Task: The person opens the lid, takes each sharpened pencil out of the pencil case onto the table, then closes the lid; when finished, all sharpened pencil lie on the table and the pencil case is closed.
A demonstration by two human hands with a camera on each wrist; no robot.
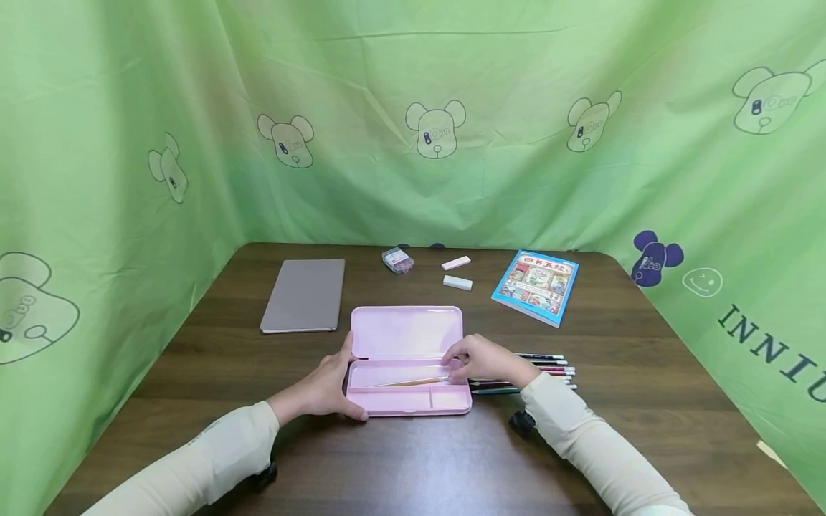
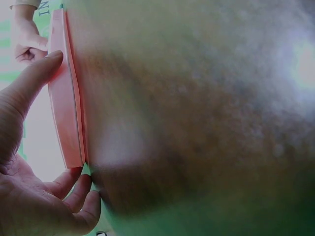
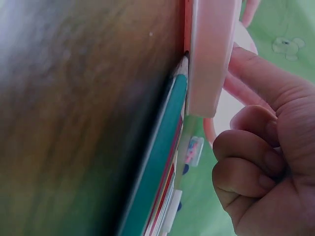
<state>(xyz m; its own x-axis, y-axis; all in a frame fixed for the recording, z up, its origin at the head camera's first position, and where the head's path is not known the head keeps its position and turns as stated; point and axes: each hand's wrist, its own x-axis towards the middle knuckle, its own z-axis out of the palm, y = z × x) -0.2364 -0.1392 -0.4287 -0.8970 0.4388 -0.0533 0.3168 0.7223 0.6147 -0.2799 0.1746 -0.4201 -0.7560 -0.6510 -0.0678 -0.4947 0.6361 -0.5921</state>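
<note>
A pink pencil case (image 1: 406,333) lies with its lid swung back on the table. At its left end my left hand (image 1: 325,383) grips it, the thumb (image 2: 49,61) at the front edge and the fingers around the side. My right hand (image 1: 480,358) is over the right end, pinching a yellowish pencil (image 1: 413,382) that slants into the long compartment; its other end is hidden by the fingers. In the right wrist view, thumb and index finger reach behind the case wall (image 3: 211,59) while the other fingers curl in.
Several pencils (image 1: 555,370) lie beside the case, partly under the right forearm. Farther back are a grey notebook (image 1: 305,295), a small clear box (image 1: 397,261), two white blocks like erasers (image 1: 457,283), and a blue-edged book (image 1: 537,287). A green curtain (image 1: 361,179) surrounds the table.
</note>
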